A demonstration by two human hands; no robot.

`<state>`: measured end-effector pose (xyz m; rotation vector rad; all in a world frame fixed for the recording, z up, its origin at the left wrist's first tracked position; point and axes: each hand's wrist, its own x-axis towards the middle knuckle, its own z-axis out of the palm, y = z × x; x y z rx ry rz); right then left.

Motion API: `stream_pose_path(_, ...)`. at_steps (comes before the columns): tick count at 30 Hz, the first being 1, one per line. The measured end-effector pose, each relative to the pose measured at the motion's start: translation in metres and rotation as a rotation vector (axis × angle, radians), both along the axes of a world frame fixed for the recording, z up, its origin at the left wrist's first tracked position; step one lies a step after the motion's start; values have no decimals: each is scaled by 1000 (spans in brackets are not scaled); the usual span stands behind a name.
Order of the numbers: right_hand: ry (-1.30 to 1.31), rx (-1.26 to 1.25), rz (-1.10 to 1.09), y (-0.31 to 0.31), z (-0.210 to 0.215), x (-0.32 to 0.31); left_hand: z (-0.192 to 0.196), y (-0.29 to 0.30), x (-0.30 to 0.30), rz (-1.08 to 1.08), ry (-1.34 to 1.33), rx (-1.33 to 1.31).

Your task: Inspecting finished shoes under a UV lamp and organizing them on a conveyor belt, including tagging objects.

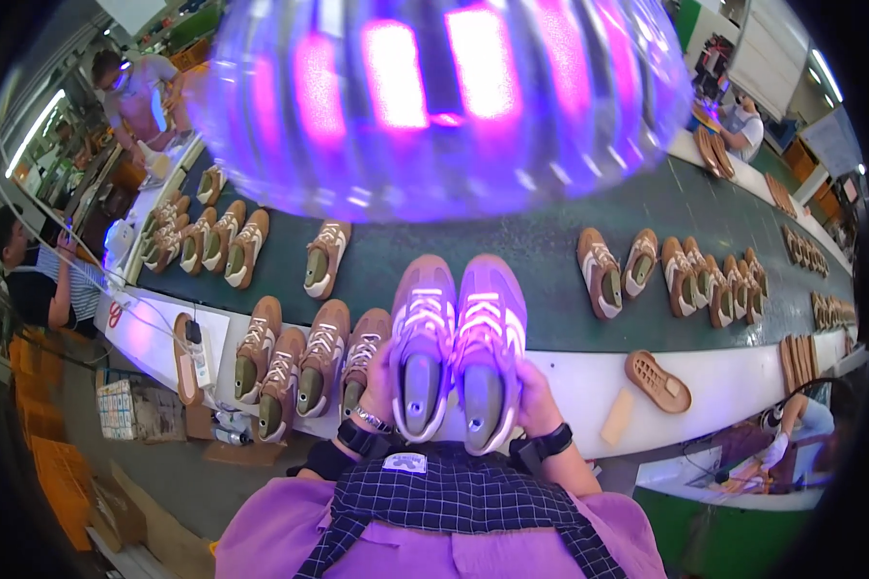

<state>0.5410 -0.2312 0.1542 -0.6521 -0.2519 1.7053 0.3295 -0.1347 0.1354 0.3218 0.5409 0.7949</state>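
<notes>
I hold a pair of brown lace-up shoes side by side in front of my chest, toes pointing away, both tinted purple by a lamp above. My left hand [381,381] grips the left shoe [421,338] at its heel and outer side. My right hand [533,391] grips the right shoe [488,347] the same way. Each shoe has a grey-green last inside. Both wrists wear dark bands. The shoes hover over the white front edge of the conveyor [570,376].
A large glowing purple lamp [434,96] hangs over the green belt [550,251]. Several brown shoes [299,362] stand left of my hands, more line the belt left and right. A loose sole [657,379] lies at right. Other people work at the left and far right.
</notes>
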Motion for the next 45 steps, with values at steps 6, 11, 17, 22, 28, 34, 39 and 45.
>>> stream_pose_path(6,71,61,-371,3,17,31,22,17,35,99,-288,8)
stream_pose_path(11,25,57,-563,-3,23,31,23,14,35,209,-249,12)
stream_pose_path(17,-36,-61,-624,-11,19,22,13,7,38,240,-172,-69)
stream_pose_path(22,-40,-47,-662,-12,16,15,15,5,42,292,-92,-37)
stream_pose_path(28,-52,-52,-650,-12,15,11,17,7,43,315,-67,-43)
stream_pose_path(34,-53,-51,-640,-10,12,9,14,6,41,331,-38,-72)
stream_pose_path(39,-39,-72,-658,-10,13,8,13,6,42,334,-25,-97)
stream_pose_path(45,-20,-77,-663,-10,16,8,15,5,45,323,-20,-120)
